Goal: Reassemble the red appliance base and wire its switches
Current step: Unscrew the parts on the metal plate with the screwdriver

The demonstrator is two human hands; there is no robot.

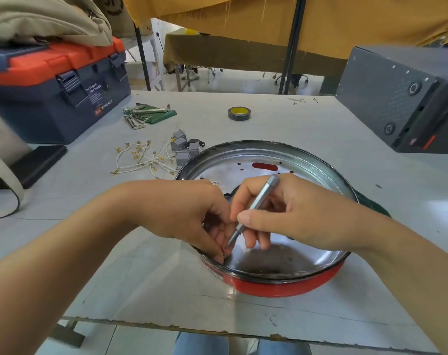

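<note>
Clearly I'm early on: my right hand (pixel 282 216) grips the screwdriver (pixel 253 210) at the red base (pixel 289 284) on the table's near edge, my left hand (pixel 192 216) pinches a fastener, while switches (pixel 183 147) and wires (pixel 141 160) lie unconnected.

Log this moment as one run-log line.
step: fastening inside red base | right hand: holds screwdriver, tip at near rim | left hand: steadies small part | wires, switches: loose on table

We are in a workshop: a scuffed white bench (pixel 294 129) carries a navy-and-orange plastic toolbox (pixel 56 85), a ring of steel hex keys (pixel 135 116), black insulating tape (pixel 239 113), loose white terminal wires (pixel 141 160).
</note>
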